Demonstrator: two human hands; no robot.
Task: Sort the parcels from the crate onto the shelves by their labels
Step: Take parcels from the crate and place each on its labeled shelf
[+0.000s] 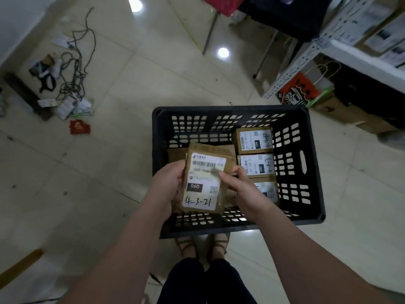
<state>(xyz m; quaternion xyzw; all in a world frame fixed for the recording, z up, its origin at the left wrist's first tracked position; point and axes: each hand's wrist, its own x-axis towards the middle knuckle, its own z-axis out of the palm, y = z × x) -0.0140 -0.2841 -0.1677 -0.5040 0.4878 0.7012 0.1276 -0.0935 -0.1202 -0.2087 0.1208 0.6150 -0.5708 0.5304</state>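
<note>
From the head camera, a brown cardboard parcel [203, 183] marked "4-3-21" by hand under a printed "060" is held up over the near left part of the black plastic crate [230, 109]. The left hand [166, 183] grips its left edge with the fingers curled behind. The right hand [238, 185] pinches the right edge, thumb on the label.

In the crate, three labelled boxes lie in a row along the right wall: the far box [254, 140], the middle box [256, 165] marked "4-3-7", and the near box [268, 190], partly hidden by the right wrist. More flat cardboard [175, 155] lies beneath the held parcel.

The crate sits on a tiled floor [131, 172]. To the upper right a perforated metal shelf rack [306, 60] holds cartons [381, 38], with a red paper bag [295, 91] at its foot. Far left lie tangled cables [74, 80] and a red envelope [80, 127].
</note>
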